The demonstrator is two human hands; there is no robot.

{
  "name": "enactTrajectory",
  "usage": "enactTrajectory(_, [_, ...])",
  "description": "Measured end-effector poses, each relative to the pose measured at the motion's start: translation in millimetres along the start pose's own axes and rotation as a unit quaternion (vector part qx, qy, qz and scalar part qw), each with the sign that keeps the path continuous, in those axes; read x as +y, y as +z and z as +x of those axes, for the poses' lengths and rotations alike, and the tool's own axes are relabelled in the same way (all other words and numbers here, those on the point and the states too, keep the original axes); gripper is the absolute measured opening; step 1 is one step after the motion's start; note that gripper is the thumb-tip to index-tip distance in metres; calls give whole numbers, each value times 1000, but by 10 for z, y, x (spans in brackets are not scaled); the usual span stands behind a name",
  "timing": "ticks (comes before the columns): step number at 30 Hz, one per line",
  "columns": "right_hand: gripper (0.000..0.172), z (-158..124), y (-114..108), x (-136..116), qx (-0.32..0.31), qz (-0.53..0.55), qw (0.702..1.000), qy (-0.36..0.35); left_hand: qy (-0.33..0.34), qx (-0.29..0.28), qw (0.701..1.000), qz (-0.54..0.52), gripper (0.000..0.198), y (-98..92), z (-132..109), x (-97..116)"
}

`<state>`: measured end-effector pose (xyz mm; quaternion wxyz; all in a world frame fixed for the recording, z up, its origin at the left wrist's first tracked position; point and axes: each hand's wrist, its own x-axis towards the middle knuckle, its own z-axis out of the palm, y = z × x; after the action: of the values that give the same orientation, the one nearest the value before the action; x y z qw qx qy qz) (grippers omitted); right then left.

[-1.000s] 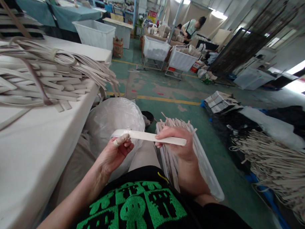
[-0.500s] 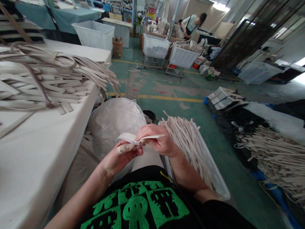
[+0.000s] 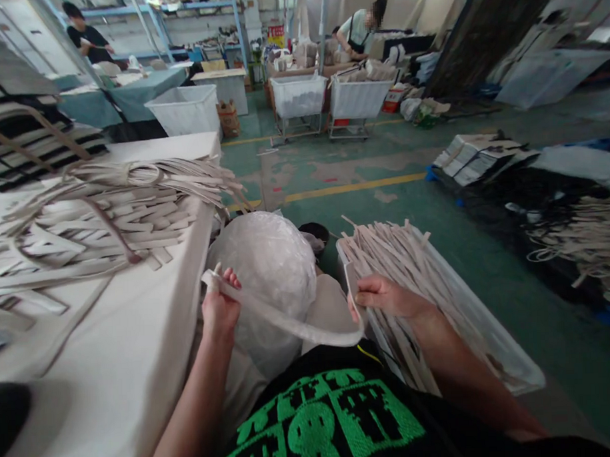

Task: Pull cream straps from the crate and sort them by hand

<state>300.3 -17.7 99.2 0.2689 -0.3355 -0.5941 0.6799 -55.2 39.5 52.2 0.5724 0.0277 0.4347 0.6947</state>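
Note:
A long pale strap (image 3: 283, 319) sags in a curve between my two hands above my lap. My left hand (image 3: 220, 305) is closed round one end, next to the edge of the white table (image 3: 114, 368). My right hand (image 3: 382, 296) pinches the other end, held upright, just over a clear plastic bin (image 3: 494, 345) full of similar straps (image 3: 401, 265). A heap of the same pale straps (image 3: 99, 216) lies on the table to my left.
A bulging clear plastic bag (image 3: 269, 270) sits in front of my knees. More strap bundles (image 3: 585, 239) lie on the green floor at the right. White wheeled bins (image 3: 355, 97) stand farther back, where two people work at tables.
My hands have moved apart, and the strap they held bunched between them now hangs in a long loop. My view has swung to the left and up.

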Motion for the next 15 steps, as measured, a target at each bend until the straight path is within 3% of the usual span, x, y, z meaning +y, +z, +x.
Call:
enactTrajectory(3, [50, 300, 159, 185, 37, 25, 999, 2, 33, -120, 983, 133, 38, -81, -102, -249])
enactTrajectory(7, [45, 811, 352, 302, 77, 69, 993, -60, 0, -237, 931, 279, 49, -250, -306, -601])
enactTrajectory(11, [33, 1225, 480, 324, 134, 87, 983, -89, -27, -298, 867, 397, 47, -346, -439, -712])
enactTrajectory(15, [35, 1404, 559, 349, 113, 111, 982, -98, -46, -325, 832, 447, 49, -329, -495, -686])
